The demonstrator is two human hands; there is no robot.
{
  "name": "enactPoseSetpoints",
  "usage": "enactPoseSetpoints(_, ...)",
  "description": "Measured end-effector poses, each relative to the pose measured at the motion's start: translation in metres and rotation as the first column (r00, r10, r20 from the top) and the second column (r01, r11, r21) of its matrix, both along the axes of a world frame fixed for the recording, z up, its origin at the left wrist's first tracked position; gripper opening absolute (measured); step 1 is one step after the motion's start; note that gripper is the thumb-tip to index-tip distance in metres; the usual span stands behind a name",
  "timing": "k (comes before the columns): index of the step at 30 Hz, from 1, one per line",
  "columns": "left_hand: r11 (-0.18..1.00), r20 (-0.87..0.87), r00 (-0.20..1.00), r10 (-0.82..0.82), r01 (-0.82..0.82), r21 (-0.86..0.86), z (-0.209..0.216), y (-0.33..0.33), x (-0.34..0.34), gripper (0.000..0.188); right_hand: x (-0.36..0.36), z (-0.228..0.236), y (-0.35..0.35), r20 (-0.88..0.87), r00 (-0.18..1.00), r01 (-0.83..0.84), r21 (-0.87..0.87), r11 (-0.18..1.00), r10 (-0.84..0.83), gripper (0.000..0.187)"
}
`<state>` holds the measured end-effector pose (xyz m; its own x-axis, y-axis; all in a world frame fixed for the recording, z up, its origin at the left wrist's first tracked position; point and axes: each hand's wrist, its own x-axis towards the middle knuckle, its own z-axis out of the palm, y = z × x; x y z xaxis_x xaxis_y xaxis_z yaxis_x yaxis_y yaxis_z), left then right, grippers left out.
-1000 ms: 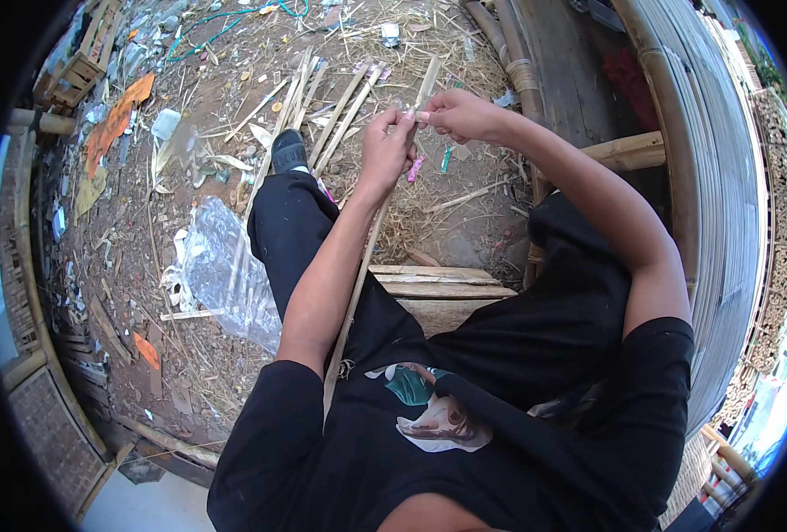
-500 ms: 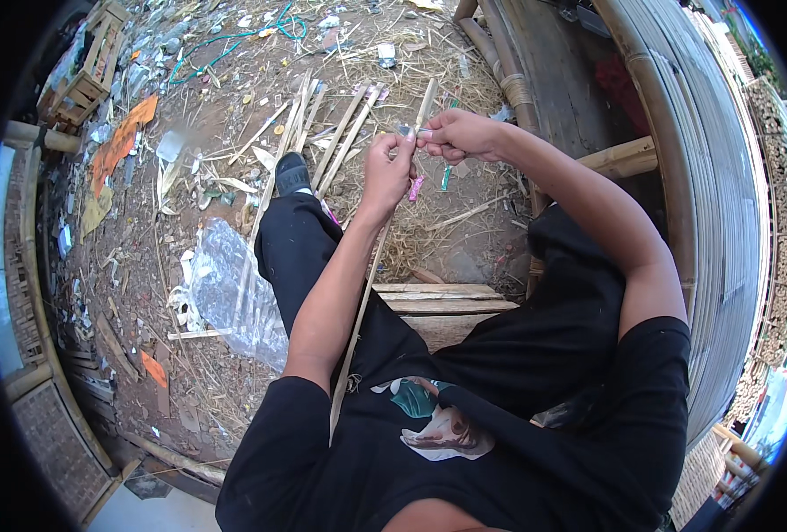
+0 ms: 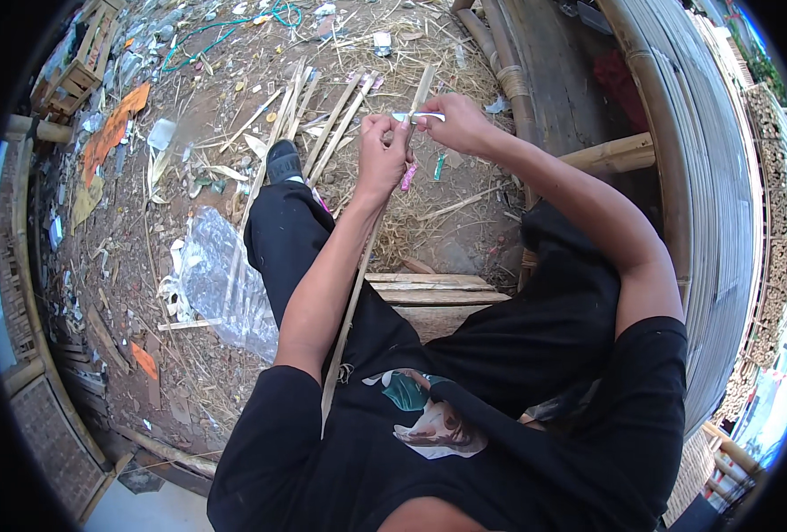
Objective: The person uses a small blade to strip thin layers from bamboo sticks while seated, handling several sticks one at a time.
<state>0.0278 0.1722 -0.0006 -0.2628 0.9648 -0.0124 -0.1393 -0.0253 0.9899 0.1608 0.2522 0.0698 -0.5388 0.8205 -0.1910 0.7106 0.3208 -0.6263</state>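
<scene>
A long, thin bamboo strip runs from beyond my hands back along my left forearm to my shirt front. My left hand is closed around it, the thumb lying up along the strip. Just to the right, my right hand is closed on a small knife, its pale blade lying across the strip beside my left thumb. Part of the knife is covered by my fingers. The far end of the strip sticks out past both hands.
Several bamboo strips lie on the littered ground past my left shoe. A clear plastic sheet is left of my leg. Wooden slats lie between my legs. A bamboo bench frame stands at the right.
Both hands have moved slightly away from me, with the right hand raised a little. More of the knife now shows across the strip. The whole view has shifted slightly.
</scene>
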Motion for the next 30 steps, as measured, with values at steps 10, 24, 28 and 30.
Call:
enactPoseSetpoints(10,0.999,-0.055,0.998,0.036,-0.037,-0.028,0.008,0.001,-0.002,0.026,-0.003,-0.008,0.003,-0.030,0.993,-0.105,0.241,0.965,0.116,0.019)
enactPoseSetpoints(24,1.000,-0.033,0.999,-0.010,0.009,-0.027,0.000,0.001,0.002,0.025,0.007,-0.018,0.020,-0.166,0.963,0.084,-0.564,0.822,-0.212,0.021)
enactPoseSetpoints(28,0.999,-0.037,0.999,0.000,-0.002,-0.048,0.010,0.000,0.001,0.022,0.004,-0.012,0.012,-0.019,1.000,0.022,0.034,0.999,-0.021,0.025)
enactPoseSetpoints(30,1.000,-0.043,0.999,0.009,-0.010,-0.021,0.011,0.002,0.002,0.023,0.007,-0.018,0.014,-0.028,0.999,-0.018,0.194,0.981,0.024,0.026)
